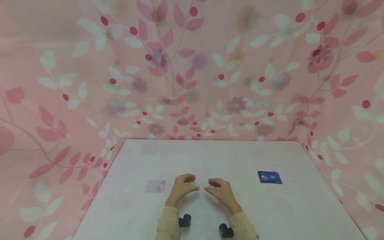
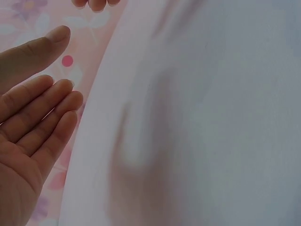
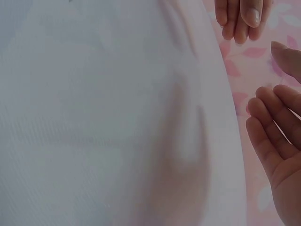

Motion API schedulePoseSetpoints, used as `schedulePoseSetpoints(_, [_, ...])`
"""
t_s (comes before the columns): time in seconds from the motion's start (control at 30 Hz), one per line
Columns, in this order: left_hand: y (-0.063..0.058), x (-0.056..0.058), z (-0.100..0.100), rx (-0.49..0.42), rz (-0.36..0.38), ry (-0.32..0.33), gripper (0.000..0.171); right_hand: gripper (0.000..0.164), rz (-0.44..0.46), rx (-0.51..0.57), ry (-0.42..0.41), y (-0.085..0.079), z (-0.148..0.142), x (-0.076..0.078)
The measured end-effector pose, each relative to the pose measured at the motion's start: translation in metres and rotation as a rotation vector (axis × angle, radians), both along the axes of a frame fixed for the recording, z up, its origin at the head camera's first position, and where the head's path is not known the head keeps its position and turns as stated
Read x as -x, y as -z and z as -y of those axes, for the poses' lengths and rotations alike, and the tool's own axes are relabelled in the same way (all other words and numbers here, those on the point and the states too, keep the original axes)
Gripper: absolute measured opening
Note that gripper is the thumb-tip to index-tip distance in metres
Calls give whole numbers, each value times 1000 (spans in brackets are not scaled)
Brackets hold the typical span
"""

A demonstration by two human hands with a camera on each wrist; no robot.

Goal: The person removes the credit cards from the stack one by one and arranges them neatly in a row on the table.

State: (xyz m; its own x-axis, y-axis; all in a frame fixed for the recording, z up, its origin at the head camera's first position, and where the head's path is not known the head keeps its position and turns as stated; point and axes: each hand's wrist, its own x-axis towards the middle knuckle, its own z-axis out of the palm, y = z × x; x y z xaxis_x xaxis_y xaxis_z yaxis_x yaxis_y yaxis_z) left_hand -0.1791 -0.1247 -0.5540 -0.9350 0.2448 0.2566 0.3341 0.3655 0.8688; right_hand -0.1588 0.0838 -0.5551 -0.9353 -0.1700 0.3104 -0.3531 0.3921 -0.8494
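while fingers point(image 2: 57, 137) point inward, pink card point(image 1: 155, 186) stretches sideways.

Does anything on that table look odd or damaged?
Nothing stands out. The pale pink, flower-printed rectangular card and the dark blue rectangular VIP card lie flat on the white table, with no visible spill or damage. The bare left hand and right hand are empty.

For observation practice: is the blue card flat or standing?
Flat: the blue card lies on the table, its VIP lettering facing up.
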Motion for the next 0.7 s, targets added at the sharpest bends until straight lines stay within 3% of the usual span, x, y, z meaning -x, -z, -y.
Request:
schedulePoseSetpoints(0.37, [1, 3, -15, 26, 20, 23, 43, 33, 16, 9, 95, 0, -22, 3])
schedulePoseSetpoints(0.7, [-1, 8, -29, 33, 21, 45, 43, 33, 36, 19, 129, -3, -38, 3])
